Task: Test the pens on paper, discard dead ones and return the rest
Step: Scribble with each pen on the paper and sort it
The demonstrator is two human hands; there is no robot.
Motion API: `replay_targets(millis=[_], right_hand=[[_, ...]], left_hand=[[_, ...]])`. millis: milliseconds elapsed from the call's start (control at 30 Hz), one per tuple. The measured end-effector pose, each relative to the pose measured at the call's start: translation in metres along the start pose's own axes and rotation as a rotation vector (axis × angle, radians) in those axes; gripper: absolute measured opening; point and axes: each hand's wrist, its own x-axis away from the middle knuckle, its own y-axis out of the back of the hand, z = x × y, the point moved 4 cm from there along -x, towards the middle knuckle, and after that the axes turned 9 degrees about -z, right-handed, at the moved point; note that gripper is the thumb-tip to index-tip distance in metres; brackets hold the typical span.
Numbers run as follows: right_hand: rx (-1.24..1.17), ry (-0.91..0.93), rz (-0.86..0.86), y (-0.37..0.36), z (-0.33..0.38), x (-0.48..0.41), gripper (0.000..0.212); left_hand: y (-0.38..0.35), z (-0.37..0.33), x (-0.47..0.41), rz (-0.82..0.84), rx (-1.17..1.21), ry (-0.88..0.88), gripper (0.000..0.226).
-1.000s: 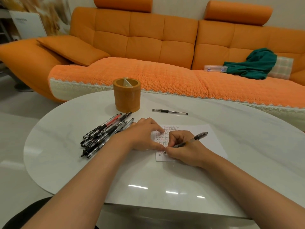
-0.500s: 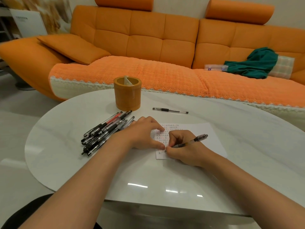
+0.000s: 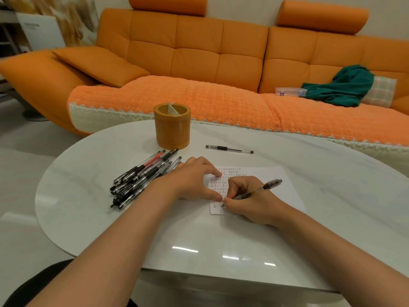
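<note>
My right hand (image 3: 247, 201) grips a clear black-tipped pen (image 3: 263, 188), its tip pressed on the lower left of a white paper (image 3: 265, 176) covered with rows of small red and black marks. My left hand (image 3: 194, 180) lies flat on the paper's left edge, fingers spread, holding nothing. A pile of several black and red pens (image 3: 141, 178) lies on the table just left of that hand. One lone black pen (image 3: 229, 149) lies beyond the paper. An orange round pen holder (image 3: 172, 126) stands behind the pile.
The white oval table (image 3: 88, 196) has its front edge close to me. An orange sofa (image 3: 199, 63) runs behind it, with a green cloth (image 3: 345, 85) and a clear plastic case (image 3: 290, 91) on the seat at right.
The right hand has shifted the pen tip very slightly on the paper's lower left. The left hand and the other pens have not moved.
</note>
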Motion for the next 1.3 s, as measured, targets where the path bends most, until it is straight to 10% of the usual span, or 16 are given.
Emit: replay_targets(millis=[1300], right_hand=[[-0.191,-0.171,-0.063,0.011,0.004,0.002,0.015]], left_hand=[[-0.002,0.002,-0.002,0.007,0.021,0.005,0.073]])
